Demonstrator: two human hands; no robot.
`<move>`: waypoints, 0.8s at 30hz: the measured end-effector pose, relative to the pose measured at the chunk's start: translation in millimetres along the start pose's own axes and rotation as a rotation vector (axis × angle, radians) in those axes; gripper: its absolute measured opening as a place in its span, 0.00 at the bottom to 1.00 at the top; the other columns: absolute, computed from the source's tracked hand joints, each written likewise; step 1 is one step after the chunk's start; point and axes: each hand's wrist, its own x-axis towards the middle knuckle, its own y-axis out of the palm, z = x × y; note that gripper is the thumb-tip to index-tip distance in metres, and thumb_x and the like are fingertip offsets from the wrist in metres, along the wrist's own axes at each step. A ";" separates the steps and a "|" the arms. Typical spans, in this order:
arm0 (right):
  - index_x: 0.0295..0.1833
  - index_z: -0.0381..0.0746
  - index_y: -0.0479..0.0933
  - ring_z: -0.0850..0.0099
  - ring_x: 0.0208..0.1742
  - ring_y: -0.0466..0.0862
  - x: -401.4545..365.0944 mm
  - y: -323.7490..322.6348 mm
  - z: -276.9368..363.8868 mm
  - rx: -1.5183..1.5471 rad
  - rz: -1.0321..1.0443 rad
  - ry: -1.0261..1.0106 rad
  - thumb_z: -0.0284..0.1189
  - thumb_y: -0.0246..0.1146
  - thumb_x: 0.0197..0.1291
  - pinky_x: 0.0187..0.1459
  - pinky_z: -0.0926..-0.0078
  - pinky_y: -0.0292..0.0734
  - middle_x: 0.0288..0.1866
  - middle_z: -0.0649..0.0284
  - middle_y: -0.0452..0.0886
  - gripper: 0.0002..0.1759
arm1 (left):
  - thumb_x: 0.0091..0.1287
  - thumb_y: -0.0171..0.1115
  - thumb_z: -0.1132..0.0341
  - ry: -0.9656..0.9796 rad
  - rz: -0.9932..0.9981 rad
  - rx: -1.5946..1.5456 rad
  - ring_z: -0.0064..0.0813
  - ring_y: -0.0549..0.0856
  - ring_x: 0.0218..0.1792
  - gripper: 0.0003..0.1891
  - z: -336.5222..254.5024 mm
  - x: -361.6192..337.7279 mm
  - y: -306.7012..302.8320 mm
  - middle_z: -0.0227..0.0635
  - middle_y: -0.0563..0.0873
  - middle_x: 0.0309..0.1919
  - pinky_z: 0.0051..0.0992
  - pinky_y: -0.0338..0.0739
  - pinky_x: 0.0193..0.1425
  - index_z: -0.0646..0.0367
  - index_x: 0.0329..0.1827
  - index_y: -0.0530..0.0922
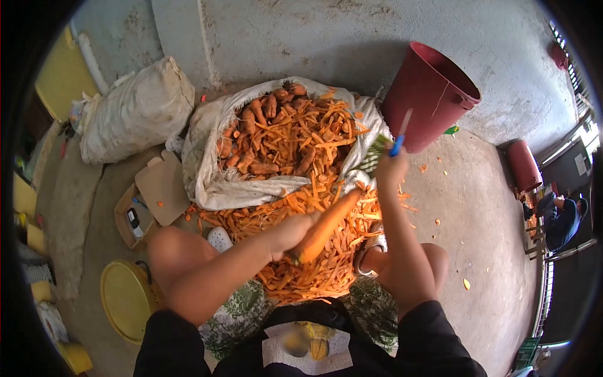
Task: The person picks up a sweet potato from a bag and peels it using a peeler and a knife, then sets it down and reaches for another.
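Note:
My left hand [295, 234] is closed around the thick end of a long carrot [330, 225], which slants up to the right over a heap of orange peelings [301, 276]. Up and to the right of the carrot's thin tip, my right hand [392, 166] grips the blue handle of a knife [402, 135]. Its narrow blade points upward, apart from the carrot and in front of the red bucket. Beyond both hands lies an opened white sack [207, 179] holding whole carrots [257, 113] and many peel strips.
A red bucket [421, 94] leans at the back right. To the left are a full white sack [138, 107], an open cardboard box [166, 188] and a yellow-lidded bucket [125, 301]. A person [562, 223] sits far right, near a red container [523, 164].

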 end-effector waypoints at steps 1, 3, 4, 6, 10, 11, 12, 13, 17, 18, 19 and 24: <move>0.33 0.36 0.72 0.60 0.24 0.77 22.1 1.2 -27.4 -0.192 -0.145 0.037 0.30 0.52 0.59 0.28 0.64 0.68 0.23 0.52 0.76 0.09 | 0.69 0.37 0.51 0.000 0.015 -0.016 0.20 0.78 0.29 0.21 0.1 -2.4 4.3 0.34 0.78 0.31 0.24 0.74 0.33 0.61 0.46 0.70; 0.31 0.33 0.71 0.69 0.19 0.71 46.4 -4.3 -52.8 0.070 -0.207 0.201 0.34 0.54 0.59 0.24 0.69 0.65 0.18 0.59 0.72 0.14 | 0.68 0.39 0.50 -0.028 0.065 -0.053 0.23 0.79 0.32 0.23 -3.2 -8.7 6.5 0.37 0.79 0.35 0.24 0.74 0.36 0.62 0.48 0.69; 0.31 0.33 0.71 0.69 0.19 0.71 43.0 -4.6 -47.6 0.071 -0.207 0.202 0.34 0.54 0.59 0.24 0.69 0.65 0.18 0.59 0.72 0.14 | 0.68 0.39 0.50 -0.029 0.064 -0.052 0.23 0.79 0.32 0.23 -4.3 -8.0 2.6 0.37 0.79 0.35 0.24 0.74 0.36 0.62 0.48 0.69; 0.30 0.34 0.71 0.77 0.18 0.67 25.9 -10.6 -14.6 0.334 -0.130 0.152 0.34 0.53 0.60 0.22 0.75 0.62 0.17 0.67 0.69 0.13 | 0.67 0.42 0.49 0.054 0.098 -0.207 0.23 0.80 0.32 0.23 -3.0 -1.0 -6.9 0.36 0.78 0.33 0.23 0.78 0.29 0.64 0.47 0.69; 0.26 0.40 0.68 0.86 0.15 0.60 -45.2 -18.3 65.0 0.607 0.280 0.231 0.34 0.52 0.62 0.16 0.85 0.52 0.15 0.76 0.63 0.13 | 0.67 0.43 0.51 0.015 -0.189 -0.378 0.24 0.80 0.32 0.21 6.5 20.7 -19.8 0.36 0.79 0.33 0.22 0.78 0.29 0.63 0.46 0.70; 0.33 0.37 0.68 0.82 0.18 0.66 -57.3 -14.7 60.8 0.510 0.370 0.200 0.35 0.52 0.62 0.18 0.81 0.59 0.18 0.71 0.68 0.12 | 0.67 0.43 0.56 0.097 -0.127 -0.498 0.24 0.80 0.29 0.18 -3.3 12.9 -11.1 0.36 0.80 0.32 0.22 0.78 0.28 0.62 0.45 0.71; 0.33 0.37 0.67 0.79 0.17 0.66 -71.3 -7.6 55.7 0.429 0.400 0.125 0.34 0.51 0.62 0.19 0.79 0.60 0.17 0.68 0.68 0.11 | 0.67 0.43 0.56 0.097 -0.127 -0.497 0.24 0.80 0.29 0.18 -3.5 13.8 -9.4 0.36 0.80 0.32 0.22 0.78 0.28 0.62 0.45 0.71; 0.32 0.36 0.67 0.77 0.17 0.66 -82.8 -9.0 70.4 0.457 0.420 0.096 0.33 0.52 0.62 0.19 0.76 0.61 0.16 0.65 0.67 0.11 | 0.67 0.42 0.57 0.140 -0.122 -0.531 0.23 0.80 0.28 0.16 -3.2 14.2 -8.1 0.36 0.80 0.32 0.22 0.78 0.27 0.62 0.44 0.71; 0.33 0.35 0.68 0.68 0.17 0.70 -91.2 -5.2 73.1 0.230 0.403 -0.084 0.31 0.54 0.60 0.21 0.71 0.64 0.16 0.57 0.69 0.09 | 0.67 0.41 0.60 0.170 -0.140 -0.471 0.23 0.80 0.24 0.14 0.3 13.5 -8.8 0.35 0.80 0.30 0.21 0.77 0.26 0.61 0.42 0.72; 0.33 0.35 0.68 0.65 0.18 0.72 -89.5 -5.1 72.3 0.175 0.397 -0.081 0.31 0.54 0.59 0.22 0.71 0.65 0.18 0.55 0.71 0.09 | 0.68 0.41 0.60 0.174 -0.128 -0.443 0.24 0.80 0.23 0.15 2.2 15.0 -9.9 0.35 0.80 0.29 0.22 0.77 0.26 0.61 0.42 0.72; 0.34 0.35 0.69 0.62 0.20 0.74 -88.4 -4.8 70.8 0.122 0.391 -0.076 0.30 0.54 0.59 0.23 0.70 0.67 0.19 0.53 0.73 0.09 | 0.68 0.41 0.60 0.174 -0.130 -0.444 0.24 0.80 0.23 0.15 4.4 18.5 -12.9 0.35 0.80 0.29 0.22 0.77 0.26 0.61 0.42 0.72; 0.33 0.35 0.73 0.62 0.22 0.75 -4.8 11.4 -8.9 0.059 0.041 0.115 0.35 0.52 0.60 0.26 0.65 0.68 0.22 0.53 0.76 0.13 | 0.69 0.37 0.54 0.049 -0.036 -0.156 0.24 0.80 0.27 0.20 -2.3 -3.6 4.9 0.36 0.80 0.30 0.24 0.78 0.29 0.63 0.41 0.71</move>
